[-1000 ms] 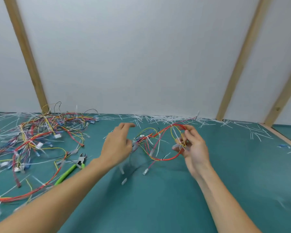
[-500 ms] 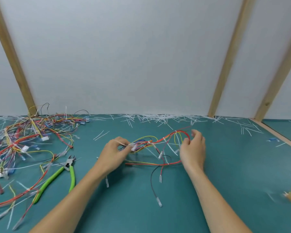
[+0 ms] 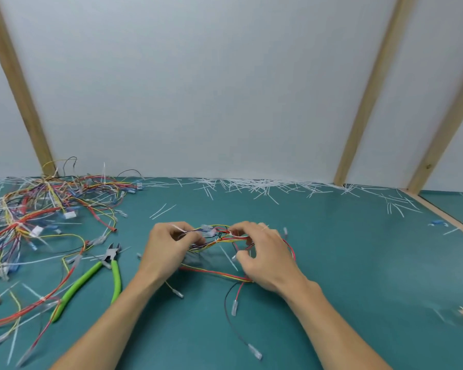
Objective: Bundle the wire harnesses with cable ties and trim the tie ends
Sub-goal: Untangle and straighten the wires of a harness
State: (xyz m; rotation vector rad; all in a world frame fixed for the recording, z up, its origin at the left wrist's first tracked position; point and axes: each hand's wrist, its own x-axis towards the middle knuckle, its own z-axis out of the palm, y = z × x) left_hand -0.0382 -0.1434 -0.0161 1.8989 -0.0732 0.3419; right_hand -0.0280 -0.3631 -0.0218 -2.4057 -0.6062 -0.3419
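Observation:
A small wire harness (image 3: 216, 237) of red, yellow, black and blue wires lies on the teal table (image 3: 345, 263) in front of me. My left hand (image 3: 166, 249) grips its left end with curled fingers, and a thin white cable tie pokes up from that grip. My right hand (image 3: 262, 255) pinches the wires at the harness's right side. Loose leads with clear terminals (image 3: 234, 307) trail toward me. Green-handled cutters (image 3: 96, 273) lie on the table left of my left hand.
A big pile of tangled harnesses (image 3: 38, 209) covers the table's left side. White trimmed tie ends (image 3: 265, 186) litter the back edge along the white wall. Wooden battens (image 3: 364, 102) lean up the wall. A wooden edge strip (image 3: 444, 217) runs along the right.
Both hands have come down from mid-air and closer together, bringing the harness onto the table. The wire loop is now gathered tighter between them.

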